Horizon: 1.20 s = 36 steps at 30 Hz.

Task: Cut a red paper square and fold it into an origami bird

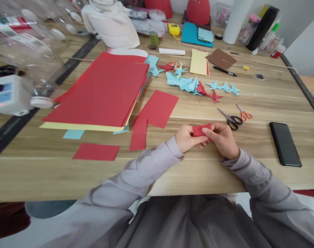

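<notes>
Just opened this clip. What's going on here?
A person's left hand and right hand together hold a small folded piece of red paper. Flat red pieces and a stack of large sheets lie to the left. Folded paper birds sit beyond the hands; black-handled scissors, orange-handled scissors and a phone lie to the right.

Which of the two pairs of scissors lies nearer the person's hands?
The black-handled scissors, close by the right hand; the smaller, orange-handled scissors lie on their far side, farther away.

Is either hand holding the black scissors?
No, both the left hand and right hand grip the small red paper, while the black scissors lie on the table.
</notes>
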Tool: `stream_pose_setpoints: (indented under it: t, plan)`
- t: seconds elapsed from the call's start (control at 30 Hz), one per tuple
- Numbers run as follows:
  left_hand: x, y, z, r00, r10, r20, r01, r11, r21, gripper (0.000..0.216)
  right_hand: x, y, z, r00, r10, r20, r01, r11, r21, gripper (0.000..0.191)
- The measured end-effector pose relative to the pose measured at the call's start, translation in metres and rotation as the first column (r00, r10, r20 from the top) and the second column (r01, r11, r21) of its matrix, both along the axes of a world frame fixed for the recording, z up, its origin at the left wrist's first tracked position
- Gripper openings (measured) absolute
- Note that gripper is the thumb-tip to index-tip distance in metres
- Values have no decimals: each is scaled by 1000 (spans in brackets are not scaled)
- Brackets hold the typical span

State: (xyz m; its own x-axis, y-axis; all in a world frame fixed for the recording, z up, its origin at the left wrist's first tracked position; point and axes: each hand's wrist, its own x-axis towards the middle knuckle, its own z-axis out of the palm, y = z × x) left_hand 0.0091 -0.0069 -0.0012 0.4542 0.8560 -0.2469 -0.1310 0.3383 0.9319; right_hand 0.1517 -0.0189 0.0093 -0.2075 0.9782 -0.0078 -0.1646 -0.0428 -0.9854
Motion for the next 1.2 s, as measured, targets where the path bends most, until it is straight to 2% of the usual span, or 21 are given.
stream_pose_setpoints:
  t: [0.2,0.47,0.57,0.77,0.93,1.03,1.2]
  plan:
    - [1,-2,0,1000,1,8,-1,1000,10,13,-2,-1,-1,999,-37,-21,37,999,-18,42]
    - [1,-2,5,996,-26,88,26,1000,-1,17,-2,0,-6,996,-1,-90,-10,993,-121,45]
    - [2,-1,5,996,-18,83,18,1000,-2,18,-3,1,-7,995,-34,-97,24,994,-105,44]
    - [0,0,5,999,-38,29,37,999,23,21,2,3,-7,990,-139,-3,139,990,-37,43]
    - [-1,0,1,997,-10,77,2,995,98,21,1,1,-1,997,-18,79,15,999,30,35]
    - [-2,0,1,996,-38,83,27,990,137,23,0,0,2,994,14,107,-20,998,61,35]
    - [-5,0,6,993,-96,73,83,982,172,28,1,-1,-3,997,19,74,-19,1000,-3,42]
